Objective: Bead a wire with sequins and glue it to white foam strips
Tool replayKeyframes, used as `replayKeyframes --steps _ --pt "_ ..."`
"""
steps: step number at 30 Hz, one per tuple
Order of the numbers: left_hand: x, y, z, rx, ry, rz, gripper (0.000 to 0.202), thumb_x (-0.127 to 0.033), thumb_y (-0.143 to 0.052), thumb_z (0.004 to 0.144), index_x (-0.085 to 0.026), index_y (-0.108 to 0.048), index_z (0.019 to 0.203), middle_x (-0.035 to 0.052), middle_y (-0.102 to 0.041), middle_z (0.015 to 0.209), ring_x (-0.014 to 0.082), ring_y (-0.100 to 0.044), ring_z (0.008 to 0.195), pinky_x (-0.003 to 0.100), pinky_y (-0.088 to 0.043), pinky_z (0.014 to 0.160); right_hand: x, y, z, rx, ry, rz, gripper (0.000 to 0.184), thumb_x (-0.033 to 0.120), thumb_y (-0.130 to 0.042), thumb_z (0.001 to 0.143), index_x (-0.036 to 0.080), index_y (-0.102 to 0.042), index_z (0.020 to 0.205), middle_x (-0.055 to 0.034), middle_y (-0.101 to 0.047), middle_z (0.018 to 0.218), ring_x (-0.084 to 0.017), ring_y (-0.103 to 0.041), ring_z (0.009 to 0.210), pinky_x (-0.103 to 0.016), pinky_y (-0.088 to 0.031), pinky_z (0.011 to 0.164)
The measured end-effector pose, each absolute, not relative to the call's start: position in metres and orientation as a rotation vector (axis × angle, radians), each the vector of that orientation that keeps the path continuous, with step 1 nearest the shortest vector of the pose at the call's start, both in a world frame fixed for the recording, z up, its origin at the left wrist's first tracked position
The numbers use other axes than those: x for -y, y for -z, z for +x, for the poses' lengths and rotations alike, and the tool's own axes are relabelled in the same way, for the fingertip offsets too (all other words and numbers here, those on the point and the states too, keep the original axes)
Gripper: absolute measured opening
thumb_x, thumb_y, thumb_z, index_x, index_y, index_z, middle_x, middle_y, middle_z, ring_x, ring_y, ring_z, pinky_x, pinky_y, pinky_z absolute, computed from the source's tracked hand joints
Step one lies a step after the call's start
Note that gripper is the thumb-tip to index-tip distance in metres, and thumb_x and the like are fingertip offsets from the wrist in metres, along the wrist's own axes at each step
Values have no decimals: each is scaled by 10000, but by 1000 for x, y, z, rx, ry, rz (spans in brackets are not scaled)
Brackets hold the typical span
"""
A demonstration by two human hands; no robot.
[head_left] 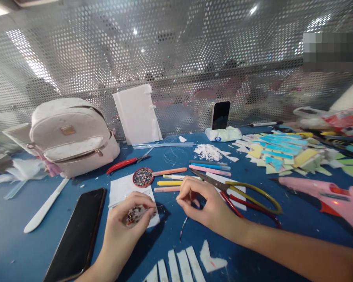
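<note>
My left hand (129, 225) is closed in a pinch over a white sheet of paper (117, 192); what its fingertips hold is too small to make out. Behind its fingers a heap of small mixed beads (138, 214) shows in part. My right hand (207, 201) pinches a thin string, and a beaded length of the string (182, 229) dangles under it. A faint, fine line seems to run between both hands' fingertips. Just beyond them sits a round red-rimmed dish (134, 178) full of tiny black, white and red beads.
Coloured markers (172, 183), large scissors (253, 196) and red-handled pliers (122, 165) lie around my hands. A pink glue gun (320, 190) and paper scraps (282, 150) are at right. A black phone (76, 235) and white backpack (67, 137) stand left; white strips (173, 266) lie in front.
</note>
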State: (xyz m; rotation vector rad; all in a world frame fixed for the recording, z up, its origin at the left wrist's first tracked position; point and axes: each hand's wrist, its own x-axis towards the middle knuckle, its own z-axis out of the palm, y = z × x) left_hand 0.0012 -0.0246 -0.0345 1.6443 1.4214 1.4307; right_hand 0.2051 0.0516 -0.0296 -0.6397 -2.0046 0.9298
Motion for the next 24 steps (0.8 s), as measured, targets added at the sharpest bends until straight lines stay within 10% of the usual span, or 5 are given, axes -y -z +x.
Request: replayKeyframes --steps 24 --pt "25 36 0 -1453 -1493 1616 67 -147 -642 800 -190 -679 765 26 -671 755 178 -629 761 250 -497 661 -51 30 204 2085 -908 -647 140 103 -544 817 188 -526 707 14 -505 684 -116 -480 630 -230 -358 528"
